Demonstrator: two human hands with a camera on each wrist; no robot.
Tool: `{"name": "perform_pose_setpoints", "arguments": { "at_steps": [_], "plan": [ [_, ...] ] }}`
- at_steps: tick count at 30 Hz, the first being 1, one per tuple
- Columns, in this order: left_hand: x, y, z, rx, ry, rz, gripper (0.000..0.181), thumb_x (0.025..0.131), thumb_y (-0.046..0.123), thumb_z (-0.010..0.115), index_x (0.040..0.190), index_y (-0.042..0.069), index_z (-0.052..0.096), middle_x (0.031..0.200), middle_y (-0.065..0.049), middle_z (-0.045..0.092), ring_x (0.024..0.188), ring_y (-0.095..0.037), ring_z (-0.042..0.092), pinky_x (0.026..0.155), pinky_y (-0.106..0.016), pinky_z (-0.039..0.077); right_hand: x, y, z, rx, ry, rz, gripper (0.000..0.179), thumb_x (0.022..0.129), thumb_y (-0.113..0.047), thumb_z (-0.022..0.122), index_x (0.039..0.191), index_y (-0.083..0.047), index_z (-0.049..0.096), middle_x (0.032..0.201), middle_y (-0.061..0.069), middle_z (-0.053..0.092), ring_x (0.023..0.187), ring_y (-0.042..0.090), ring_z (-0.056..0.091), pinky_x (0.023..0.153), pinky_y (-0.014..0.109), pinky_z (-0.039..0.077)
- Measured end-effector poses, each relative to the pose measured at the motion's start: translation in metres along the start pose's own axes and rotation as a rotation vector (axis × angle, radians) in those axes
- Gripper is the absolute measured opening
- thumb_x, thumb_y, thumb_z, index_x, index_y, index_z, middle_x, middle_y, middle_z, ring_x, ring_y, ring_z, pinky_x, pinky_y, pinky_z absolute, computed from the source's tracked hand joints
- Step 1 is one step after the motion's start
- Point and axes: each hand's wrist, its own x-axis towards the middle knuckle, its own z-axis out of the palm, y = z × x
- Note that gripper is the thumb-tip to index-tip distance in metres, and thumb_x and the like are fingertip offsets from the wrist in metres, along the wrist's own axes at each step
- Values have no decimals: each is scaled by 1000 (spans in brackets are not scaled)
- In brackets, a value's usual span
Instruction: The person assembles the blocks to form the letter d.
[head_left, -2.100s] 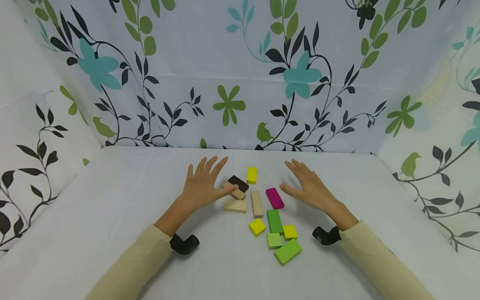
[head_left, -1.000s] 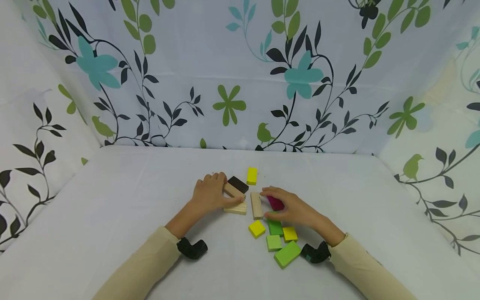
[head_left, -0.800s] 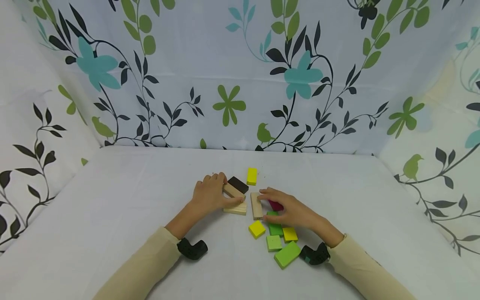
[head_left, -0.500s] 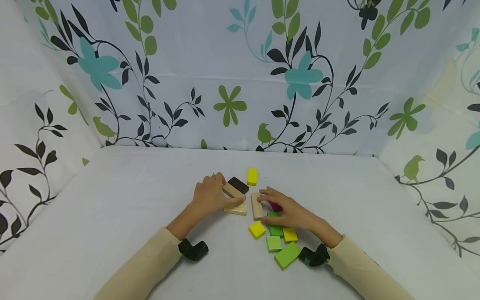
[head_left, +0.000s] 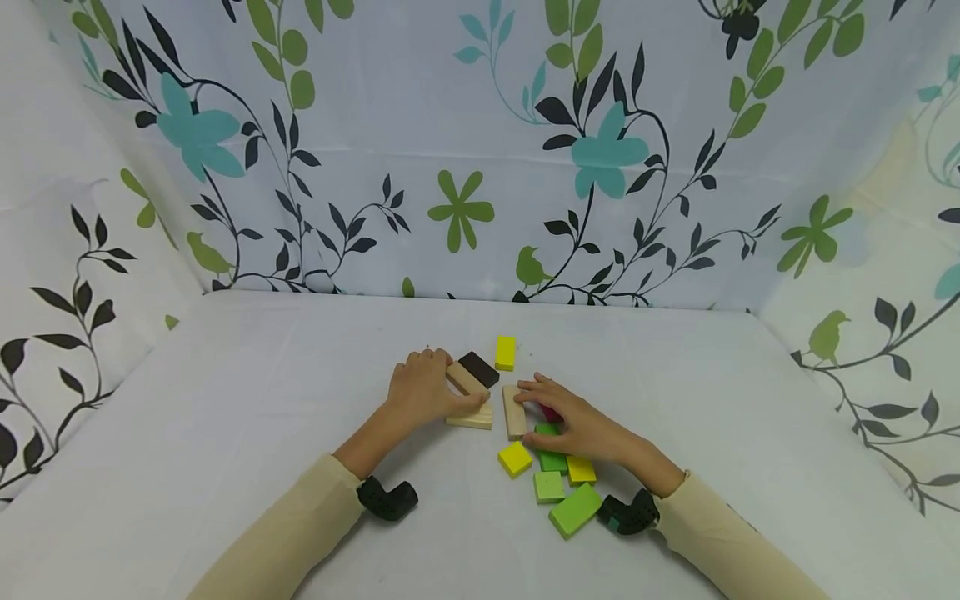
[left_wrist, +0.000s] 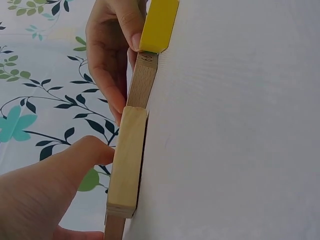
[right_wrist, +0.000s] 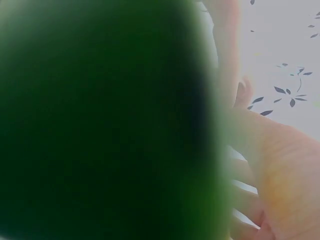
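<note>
In the head view my left hand [head_left: 422, 390] grips a plain wooden block [head_left: 467, 380], with fingers at its far end and thumb at its near end. A second wooden block [head_left: 470, 419] lies just in front of the thumb, and a dark brown block [head_left: 478, 369] sits against the far side. My right hand [head_left: 576, 419] holds an upright-lying wooden block [head_left: 513, 412] lengthwise, between fingertips and thumb. Its marked end shows beside the thumb in the left wrist view. Beneath the right hand lie a magenta block [head_left: 551, 413], partly hidden, and a green block [head_left: 552, 461].
A yellow block [head_left: 506, 353] lies beyond the hands. Nearer are another yellow block [head_left: 515, 459], a small yellow block [head_left: 581, 470], a light green cube [head_left: 549, 487] and a lime block [head_left: 576, 511]. A blurred green shape [right_wrist: 100, 125] fills much of the right wrist view.
Both hands came down from spread over the table and closed in on the wooden blocks. Over the last half second hands and blocks have hardly moved.
</note>
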Motion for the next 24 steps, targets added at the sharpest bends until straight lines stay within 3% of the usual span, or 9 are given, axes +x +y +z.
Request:
{"name": "perform_pose_setpoints", "arguments": {
  "at_steps": [12,24],
  "plan": [
    [1,-3,-1,15,28,27,77,73,65,68,115,1,62,103,-14,63,93,-30,58,82,-45,49,-1,-4,-2,4,-26,4,52,90,-29,70,135,-10,53,151,11,40,147,37,18,113,60,20],
    [2,-7,-1,-8,80,53,78,74,65,68,119,1,60,111,-15,62,97,-29,59,83,-44,49,-3,-5,-4,11,-49,24,53,91,-34,68,137,-12,53,151,9,41,147,36,18,113,59,20]
  ]
}}
